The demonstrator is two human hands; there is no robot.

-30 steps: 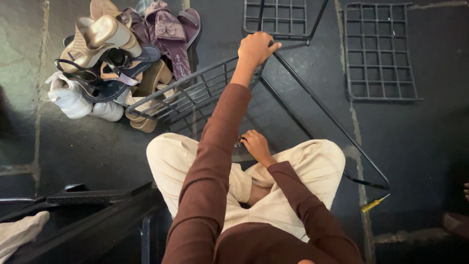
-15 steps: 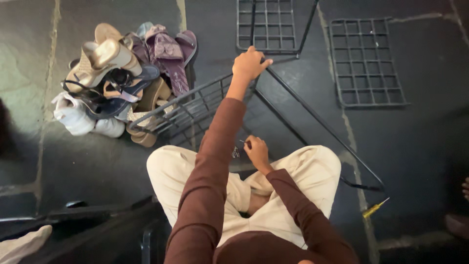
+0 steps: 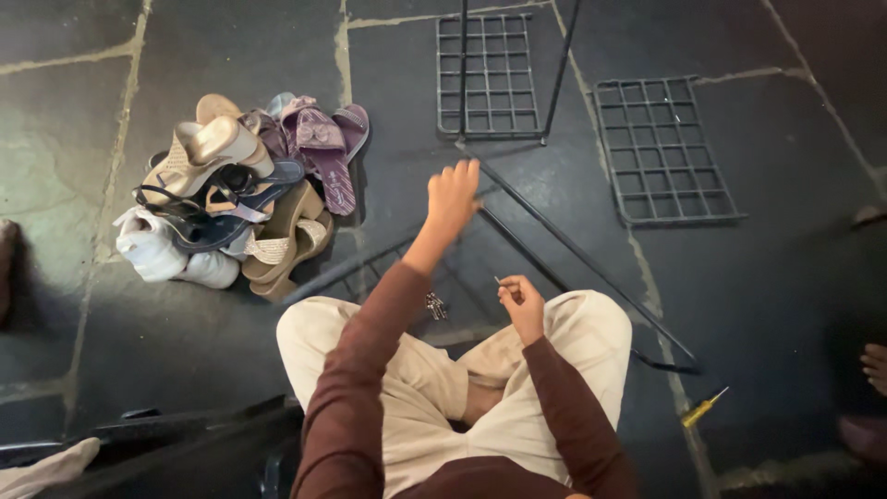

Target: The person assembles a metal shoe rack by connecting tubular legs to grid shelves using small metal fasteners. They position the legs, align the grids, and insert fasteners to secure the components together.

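I sit cross-legged on a dark stone floor. My left hand (image 3: 453, 196) is raised with its fingers loosely spread, right beside a black metal frame rod (image 3: 573, 249); nothing is gripped in it. A wire shelf panel (image 3: 356, 268) attached to the frame looks blurred below that hand. My right hand (image 3: 523, 303) rests over my knee and pinches a small thin screw (image 3: 500, 280) between its fingertips. A little cluster of screws (image 3: 435, 305) lies on the floor between my knees.
A heap of sandals and shoes (image 3: 236, 199) lies to the left. Two black wire grid panels (image 3: 488, 79) (image 3: 663, 152) lie ahead. A yellow-handled screwdriver (image 3: 704, 407) is at the lower right. Another person's foot (image 3: 873, 365) shows at the right edge.
My left hand has let go of the frame's corner and opened, and the wire shelf has dropped lower. My right hand has lifted slightly with the screw.
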